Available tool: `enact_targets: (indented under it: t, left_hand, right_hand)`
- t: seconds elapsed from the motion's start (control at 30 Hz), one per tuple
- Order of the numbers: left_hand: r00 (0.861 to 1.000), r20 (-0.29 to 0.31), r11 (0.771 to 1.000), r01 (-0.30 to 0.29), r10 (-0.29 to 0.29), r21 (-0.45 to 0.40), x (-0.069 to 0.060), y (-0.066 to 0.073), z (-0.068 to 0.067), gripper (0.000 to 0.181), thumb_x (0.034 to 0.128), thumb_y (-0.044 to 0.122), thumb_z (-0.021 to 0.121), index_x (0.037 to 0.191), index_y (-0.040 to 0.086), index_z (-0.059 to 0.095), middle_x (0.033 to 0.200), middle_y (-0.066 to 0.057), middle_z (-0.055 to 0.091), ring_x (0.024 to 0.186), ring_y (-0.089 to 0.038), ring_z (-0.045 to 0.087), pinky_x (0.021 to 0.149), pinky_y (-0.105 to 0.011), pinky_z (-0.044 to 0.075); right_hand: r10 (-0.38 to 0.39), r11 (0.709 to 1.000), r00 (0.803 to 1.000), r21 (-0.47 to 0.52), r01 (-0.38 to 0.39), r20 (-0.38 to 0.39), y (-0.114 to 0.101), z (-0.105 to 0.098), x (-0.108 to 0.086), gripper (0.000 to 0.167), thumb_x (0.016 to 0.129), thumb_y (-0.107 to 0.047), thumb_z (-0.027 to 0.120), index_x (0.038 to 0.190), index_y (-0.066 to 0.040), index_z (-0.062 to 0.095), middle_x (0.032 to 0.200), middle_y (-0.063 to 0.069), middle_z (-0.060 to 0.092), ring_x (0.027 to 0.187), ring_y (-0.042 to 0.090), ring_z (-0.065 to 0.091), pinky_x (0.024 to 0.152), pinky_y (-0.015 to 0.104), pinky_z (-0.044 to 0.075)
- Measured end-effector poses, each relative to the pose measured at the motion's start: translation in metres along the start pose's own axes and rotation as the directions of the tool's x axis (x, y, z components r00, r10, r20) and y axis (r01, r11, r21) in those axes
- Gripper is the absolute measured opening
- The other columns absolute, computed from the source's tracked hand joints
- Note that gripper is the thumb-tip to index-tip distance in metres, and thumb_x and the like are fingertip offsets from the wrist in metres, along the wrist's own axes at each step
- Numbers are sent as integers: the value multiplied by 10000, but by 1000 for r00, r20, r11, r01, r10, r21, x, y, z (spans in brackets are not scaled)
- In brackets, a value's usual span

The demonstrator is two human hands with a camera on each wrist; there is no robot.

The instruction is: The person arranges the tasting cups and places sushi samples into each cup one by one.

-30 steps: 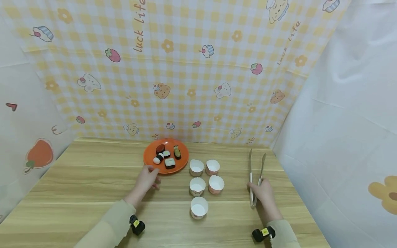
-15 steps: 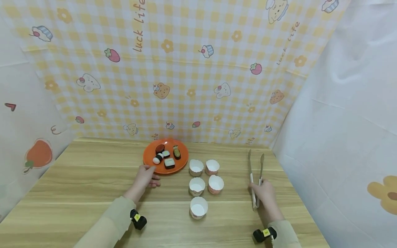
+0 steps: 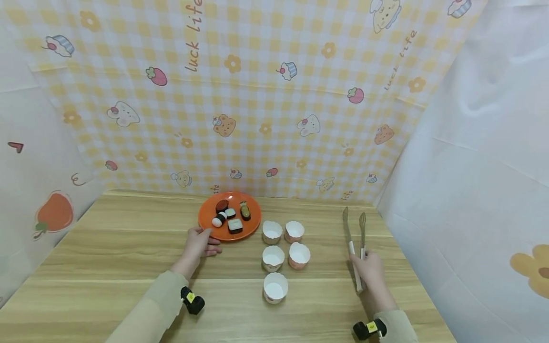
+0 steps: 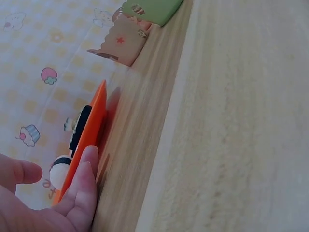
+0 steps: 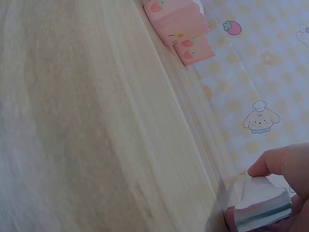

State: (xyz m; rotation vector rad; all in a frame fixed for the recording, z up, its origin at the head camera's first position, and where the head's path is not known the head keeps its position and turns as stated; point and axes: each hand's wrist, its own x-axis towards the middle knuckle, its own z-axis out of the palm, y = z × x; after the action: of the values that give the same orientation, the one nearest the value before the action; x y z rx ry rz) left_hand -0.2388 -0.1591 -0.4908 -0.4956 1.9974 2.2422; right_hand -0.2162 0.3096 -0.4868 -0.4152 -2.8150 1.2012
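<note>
An orange plate (image 3: 231,235) bears several sushi pieces, among them a white-topped one (image 3: 235,226) and one with a dark band (image 3: 219,219). My left hand (image 3: 198,246) is at the plate's near-left rim. In the left wrist view its fingers (image 4: 83,186) extend along the underside of the tilted-looking plate (image 4: 99,108), and the thumb stands apart above. My right hand (image 3: 371,269) grips metal tongs (image 3: 352,247) by their handles, tips spread and pointing to the back. The right wrist view shows the tongs' bent end (image 5: 262,205) between thumb and fingers.
Several paper baking cups with white insides stand between the hands, the nearest cup (image 3: 275,288) at the front and a pink cup (image 3: 299,256) at right. Behind the wooden table (image 3: 128,228) hangs a checked cloth (image 3: 257,95); a white cloth (image 3: 480,157) hangs at right.
The left hand has shifted slightly left and its fingers lie flatter beside the plate. The right hand and tongs have moved a little right and nearer; the tongs' handle end has swung right.
</note>
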Motion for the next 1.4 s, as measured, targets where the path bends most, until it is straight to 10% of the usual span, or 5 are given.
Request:
enact_targets:
  t: [0.67, 1.4]
  left_hand:
    - [976, 200, 983, 113, -83, -146, 11, -7, -14, 449, 1040, 98, 335, 1429, -60, 176, 859, -161, 691, 767, -250, 701, 715, -379, 579]
    - [966, 235, 971, 154, -109, -181, 10, -1, -17, 483, 1038, 73, 354, 1453, -35, 131, 890, -165, 687, 807, -259, 698, 772, -403, 565]
  right_hand:
    - [-41, 999, 999, -7, 41, 4, 1, -2, -5, 438, 927, -236, 554, 1136, 148, 527, 895, 238, 614, 703, 269, 596, 546, 352, 536]
    - [-266, 963, 964, -34, 267, 19, -32, -11, -14, 444, 949, -170, 588, 1281, 113, 504, 1069, 279, 604, 760, 277, 610, 594, 336, 542]
